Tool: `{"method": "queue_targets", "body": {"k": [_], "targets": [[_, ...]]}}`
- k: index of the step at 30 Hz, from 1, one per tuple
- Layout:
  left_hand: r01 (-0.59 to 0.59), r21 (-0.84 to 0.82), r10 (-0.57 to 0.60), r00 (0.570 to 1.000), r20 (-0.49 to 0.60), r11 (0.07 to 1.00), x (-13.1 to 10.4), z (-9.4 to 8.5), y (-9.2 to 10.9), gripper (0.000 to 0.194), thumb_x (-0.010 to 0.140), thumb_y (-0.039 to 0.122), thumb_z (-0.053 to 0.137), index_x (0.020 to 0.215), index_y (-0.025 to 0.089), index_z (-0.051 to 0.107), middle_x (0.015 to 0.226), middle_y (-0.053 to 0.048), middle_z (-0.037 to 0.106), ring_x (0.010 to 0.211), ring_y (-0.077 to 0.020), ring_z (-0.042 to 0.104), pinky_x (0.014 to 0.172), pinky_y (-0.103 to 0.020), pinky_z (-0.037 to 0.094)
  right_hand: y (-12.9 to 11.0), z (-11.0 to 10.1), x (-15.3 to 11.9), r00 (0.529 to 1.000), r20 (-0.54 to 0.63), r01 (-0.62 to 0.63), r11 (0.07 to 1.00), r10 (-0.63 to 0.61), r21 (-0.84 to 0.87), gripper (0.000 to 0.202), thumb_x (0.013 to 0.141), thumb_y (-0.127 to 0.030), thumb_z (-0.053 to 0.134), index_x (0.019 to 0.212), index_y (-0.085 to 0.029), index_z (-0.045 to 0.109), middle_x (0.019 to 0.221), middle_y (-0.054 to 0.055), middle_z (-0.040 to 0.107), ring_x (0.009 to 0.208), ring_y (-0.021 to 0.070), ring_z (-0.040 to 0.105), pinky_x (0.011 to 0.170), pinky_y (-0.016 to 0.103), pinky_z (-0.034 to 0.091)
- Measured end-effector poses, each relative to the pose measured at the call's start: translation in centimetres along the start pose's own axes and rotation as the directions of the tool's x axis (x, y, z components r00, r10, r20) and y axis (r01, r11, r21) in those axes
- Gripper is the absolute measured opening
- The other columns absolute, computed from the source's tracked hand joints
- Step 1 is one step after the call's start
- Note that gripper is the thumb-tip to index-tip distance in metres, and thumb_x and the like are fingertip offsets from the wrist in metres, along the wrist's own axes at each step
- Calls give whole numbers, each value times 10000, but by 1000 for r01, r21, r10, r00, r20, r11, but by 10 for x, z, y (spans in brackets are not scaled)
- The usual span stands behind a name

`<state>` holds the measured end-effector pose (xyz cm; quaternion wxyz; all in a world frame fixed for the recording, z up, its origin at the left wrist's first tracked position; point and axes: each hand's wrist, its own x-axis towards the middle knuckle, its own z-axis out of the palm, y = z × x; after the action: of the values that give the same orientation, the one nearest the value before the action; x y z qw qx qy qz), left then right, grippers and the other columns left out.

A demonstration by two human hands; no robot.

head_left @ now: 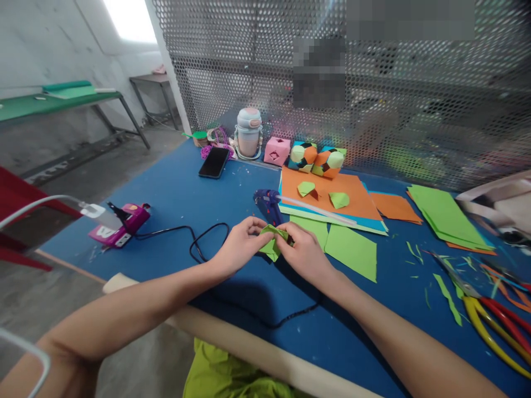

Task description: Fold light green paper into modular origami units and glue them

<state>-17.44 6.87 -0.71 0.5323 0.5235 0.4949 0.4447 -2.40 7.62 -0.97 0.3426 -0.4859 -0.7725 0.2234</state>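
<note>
Between my two hands is a folded piece of green paper (270,250), held a little above the blue table. My left hand (238,246) pinches its left side with thumb and fingers. On the other side, my right hand (305,251) grips the paper, the thumb near its middle. Just behind the hands lies a blue glue gun (269,204) with a long clear glue stick in its back. Flat green paper squares (352,251) lie to the right of my right hand. Two small folded green pieces (339,199) rest on the orange sheets (352,185).
Scissors with yellow and red handles (489,315) lie at the right among paper scraps. A stack of green paper (448,218) is behind them. Paper balls (329,161), a pink box (277,151), a bottle (248,135) and a phone (214,162) line the back. A purple power strip (126,224) trails a black cord.
</note>
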Motion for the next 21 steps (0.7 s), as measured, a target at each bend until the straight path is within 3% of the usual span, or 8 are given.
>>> {"method": "queue_targets", "body": {"k": [3,10,16,19,21], "targets": [[-25,48,26,999,-26,999,2,-2,-2,150,726,278,576,768,134,573,659,28,525,598,-82,467,543,-193,361,-2,0,0,1000,-5,-20,999,20,31,83,794,-227,503,838,-191,563,725,16,582,629,148,518,620,274,417],[21,-33,-25,991,-134,999,5,-2,-11,81,690,179,527,694,173,446,539,75,446,476,-61,393,459,-178,292,-1,5,-5,992,34,-122,941,118,314,310,783,-360,560,1034,-186,508,937,54,612,705,145,565,667,291,482],[54,-162,-63,997,-47,985,1,0,-6,136,668,133,516,757,186,428,575,75,486,491,-67,469,474,-179,363,6,13,-4,989,18,-145,951,146,271,234,775,-244,528,1004,-197,527,871,35,640,629,142,552,605,286,467],[27,-116,-26,1000,15,993,0,0,-3,231,686,163,569,910,177,511,706,36,580,593,-84,533,543,-195,410,6,13,-3,988,49,-155,946,147,286,232,776,-248,529,1001,-192,527,780,12,622,621,146,559,591,283,470],[18,-56,-16,999,33,998,-1,-1,-3,200,709,213,591,902,163,571,730,23,596,632,-92,538,578,-198,416,4,11,-3,988,65,-155,946,142,285,232,781,-254,527,1004,-190,524,738,4,598,614,150,555,583,283,468]]}}
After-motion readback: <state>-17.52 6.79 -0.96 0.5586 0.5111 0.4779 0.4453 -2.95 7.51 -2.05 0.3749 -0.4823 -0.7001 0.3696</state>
